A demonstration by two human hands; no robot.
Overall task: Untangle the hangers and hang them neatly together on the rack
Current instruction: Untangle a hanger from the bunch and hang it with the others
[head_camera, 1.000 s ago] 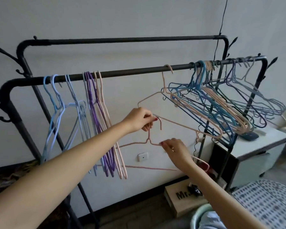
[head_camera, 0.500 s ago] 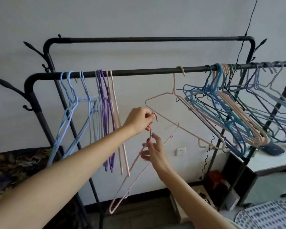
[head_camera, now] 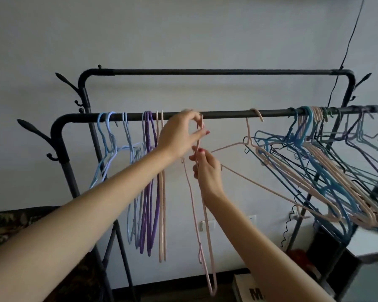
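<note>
**Pink hanger going onto the rail beside the tidy group**

At the far left the front rail (head_camera: 216,115) of the rack bends down into its post, and just inside that bend hang the sorted hangers (head_camera: 148,171): light blue, then purple, then two pink ones, all edge-on and close together. They look grouped by colour, which is likely why the next pink one is being brought to this spot.

Just right of that group the left hand (head_camera: 179,136) is raised to the rail, arm stretched up from lower left. Its thumb and fingers pinch the hook of the pink hanger (head_camera: 205,225) at the rail; whether the hook is already over the bar is hard to tell, since the fingers cover it. Below it the right hand (head_camera: 207,171), reaching up from lower right, is curled round the same hanger at its neck, probably to steady it and keep the body turned edge-on like its neighbours. The hanger's frame dangles straight down beneath both hands.

Further right a single pink hanger (head_camera: 260,153) hangs alone and tilted, its arm running into the tangled bunch (head_camera: 327,166) of blue, pink and dark hangers crowded at the right end, still to be sorted.
</note>
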